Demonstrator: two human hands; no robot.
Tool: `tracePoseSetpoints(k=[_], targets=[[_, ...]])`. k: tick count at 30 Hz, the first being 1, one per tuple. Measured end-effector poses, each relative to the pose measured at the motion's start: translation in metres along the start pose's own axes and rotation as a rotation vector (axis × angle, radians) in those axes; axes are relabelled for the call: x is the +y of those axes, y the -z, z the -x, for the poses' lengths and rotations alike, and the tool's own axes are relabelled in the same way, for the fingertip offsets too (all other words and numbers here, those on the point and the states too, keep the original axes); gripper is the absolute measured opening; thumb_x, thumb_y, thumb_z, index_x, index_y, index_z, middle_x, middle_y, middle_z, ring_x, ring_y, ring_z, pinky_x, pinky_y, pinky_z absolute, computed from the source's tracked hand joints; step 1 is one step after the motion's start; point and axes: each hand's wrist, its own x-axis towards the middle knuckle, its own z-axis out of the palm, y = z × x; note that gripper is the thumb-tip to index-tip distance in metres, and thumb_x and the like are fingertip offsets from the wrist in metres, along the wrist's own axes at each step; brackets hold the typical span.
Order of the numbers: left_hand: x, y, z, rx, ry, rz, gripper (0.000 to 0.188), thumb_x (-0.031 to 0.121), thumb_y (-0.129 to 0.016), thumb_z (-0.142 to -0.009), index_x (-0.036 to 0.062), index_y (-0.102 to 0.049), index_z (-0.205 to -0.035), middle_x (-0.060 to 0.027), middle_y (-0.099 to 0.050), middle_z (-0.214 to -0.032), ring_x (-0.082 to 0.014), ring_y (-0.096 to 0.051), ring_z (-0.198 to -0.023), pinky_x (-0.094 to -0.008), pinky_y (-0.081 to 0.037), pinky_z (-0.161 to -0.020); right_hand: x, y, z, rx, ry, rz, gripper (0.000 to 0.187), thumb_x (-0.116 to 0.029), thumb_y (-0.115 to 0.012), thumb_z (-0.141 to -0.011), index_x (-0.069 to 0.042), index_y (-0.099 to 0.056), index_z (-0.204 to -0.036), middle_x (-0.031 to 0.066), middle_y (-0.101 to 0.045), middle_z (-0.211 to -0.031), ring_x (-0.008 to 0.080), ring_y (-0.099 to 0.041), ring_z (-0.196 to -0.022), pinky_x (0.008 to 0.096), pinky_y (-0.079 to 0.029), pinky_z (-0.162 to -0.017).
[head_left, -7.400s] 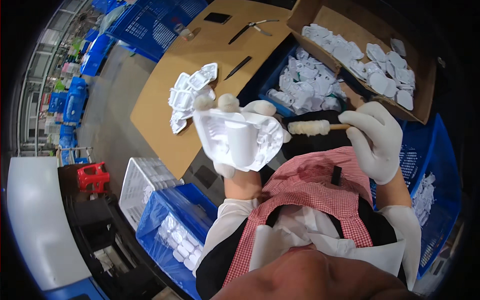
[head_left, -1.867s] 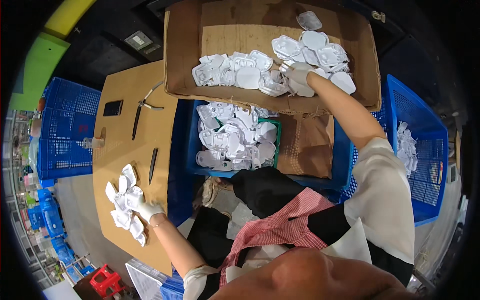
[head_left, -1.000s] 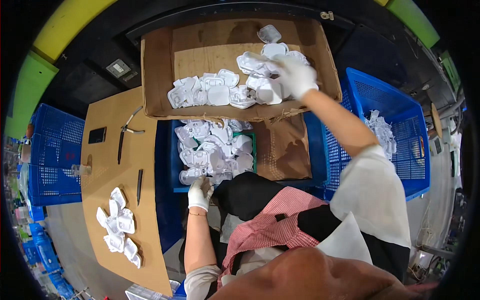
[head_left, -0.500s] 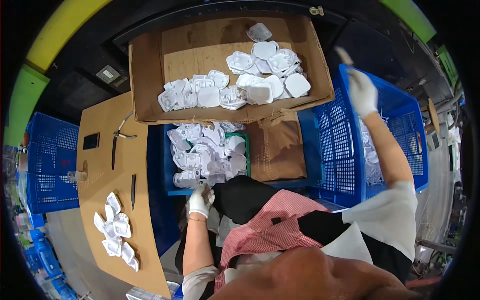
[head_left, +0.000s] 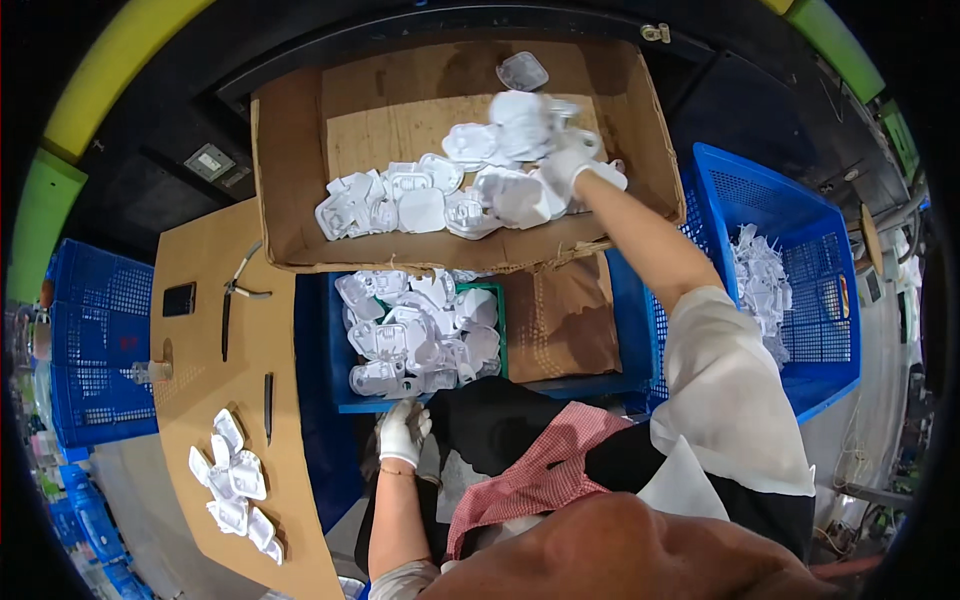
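Observation:
My right hand, in a white glove, reaches into the open cardboard box, over the right part of a heap of white plastic parts. Its fingers are smeared by motion, and the parts beside them are blurred too. My left hand, also gloved, rests low by my lap at the near edge of a blue crate. Its fingers are curled closed, and whatever may be in them is hidden. More white rounded parts fill the left side of that crate, around a green basket.
At right stands a blue perforated crate holding thin white scraps. On the left, a cardboard-covered table bears a phone, nippers, a black pen-like tool and several white parts. Farther left is another blue crate.
My right hand has swung left from above the right-hand blue crate into the cardboard box, where parts are stirred. My left hand keeps its place by the crate edge. The view has shifted slightly.

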Motion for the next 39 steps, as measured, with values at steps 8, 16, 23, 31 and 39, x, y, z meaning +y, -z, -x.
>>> tracePoseSetpoints(k=[8, 16, 23, 31, 39], targets=[[-0.008, -0.003, -0.003, -0.027, 0.045, -0.088, 0.028, 0.028, -0.058, -0.087, 0.0110, -0.058, -0.109, -0.0055, -0.062, -0.095, -0.0213, -0.059, -0.081, -0.0348, -0.049, -0.067, -0.149, 0.022, 0.107, -0.414, 0.427, 0.091, 0.036, -0.020, -0.043, -0.086, -0.012, -0.057, -0.118, 0.0177, -0.064, -0.103, 0.0346, -0.061, -0.094, 0.0432, -0.048, -0.079], [-0.004, -0.001, -0.002, 0.001, 0.010, -0.081, 0.027, 0.026, -0.057, -0.087, 0.0087, -0.058, -0.108, -0.0058, -0.062, -0.094, -0.0219, -0.060, -0.081, -0.0344, -0.049, -0.067, -0.060, 0.023, 0.023, 0.154, -0.183, -0.338, 0.023, -0.019, -0.050, -0.086, -0.006, -0.059, -0.102, 0.0192, -0.063, -0.093, 0.0324, -0.061, -0.091, 0.0358, -0.049, -0.077], [-0.007, -0.001, -0.008, -0.042, 0.031, -0.116, 0.039, 0.029, -0.053, -0.090, 0.0049, -0.054, -0.121, -0.0088, -0.059, -0.107, -0.0227, -0.058, -0.089, -0.0343, -0.049, -0.073, -0.048, 0.007, 0.024, -0.178, -0.507, -0.695, 0.021, -0.025, -0.061, -0.085, -0.008, -0.060, -0.098, 0.0053, -0.057, -0.071, 0.0161, -0.050, -0.054, 0.0322, -0.039, -0.047], [-0.009, -0.003, -0.004, -0.057, 0.036, -0.123, 0.038, 0.029, -0.053, -0.090, 0.0061, -0.055, -0.120, -0.0077, -0.060, -0.105, -0.0217, -0.058, -0.086, -0.0342, -0.048, -0.071, -0.053, 0.028, 0.039, -0.369, -0.331, -0.984, 0.021, -0.025, -0.063, -0.087, -0.008, -0.059, -0.098, -0.0004, -0.051, -0.064, 0.0091, -0.041, -0.047, 0.0258, -0.030, -0.038], [-0.004, -0.010, -0.005, -0.022, 0.029, -0.130, 0.036, 0.029, -0.052, -0.091, 0.0064, -0.055, -0.119, -0.0076, -0.061, -0.105, -0.0222, -0.059, -0.087, -0.0338, -0.048, -0.071, -0.074, 0.029, 0.041, -0.491, -0.021, -0.467, 0.025, -0.028, -0.056, -0.089, -0.008, -0.060, -0.104, 0.0077, -0.065, -0.085, 0.0208, -0.062, -0.075, 0.0317, -0.048, -0.064]])
